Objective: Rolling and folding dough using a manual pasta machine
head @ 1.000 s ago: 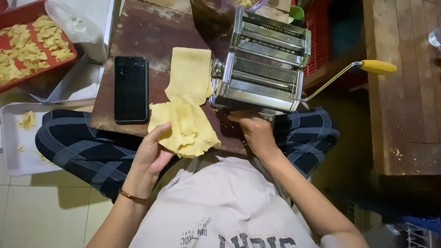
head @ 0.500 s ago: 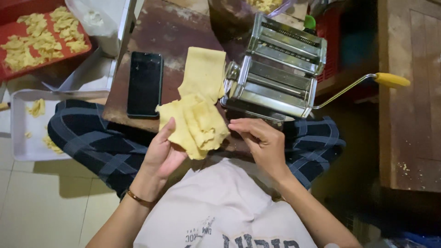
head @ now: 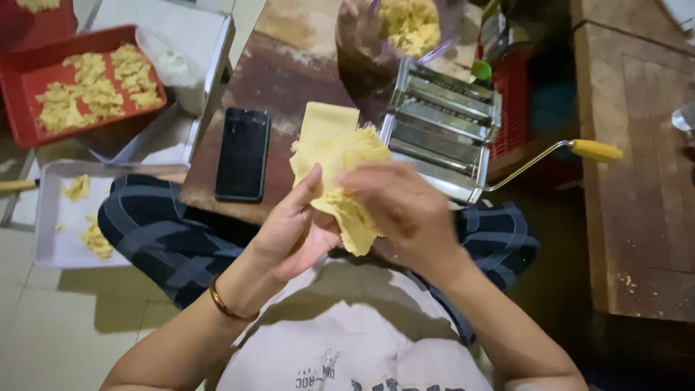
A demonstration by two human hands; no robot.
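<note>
Both hands grasp the dough [head: 340,170] above the lap, near the roller [head: 443,137]; left hand [head: 297,228] cups it from below, right hand [head: 398,210] pinches its edge; it looks soft, light, easily torn; better supported under its middle.

Dim indoor light, dark right side, right hand [head: 405,210] motion-blurred.

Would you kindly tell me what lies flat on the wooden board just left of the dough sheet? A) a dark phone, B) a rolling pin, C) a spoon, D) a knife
A: a dark phone lies flat on the wooden board, to the left of the yellow dough sheet that both the left hand and the right hand hold.
</note>
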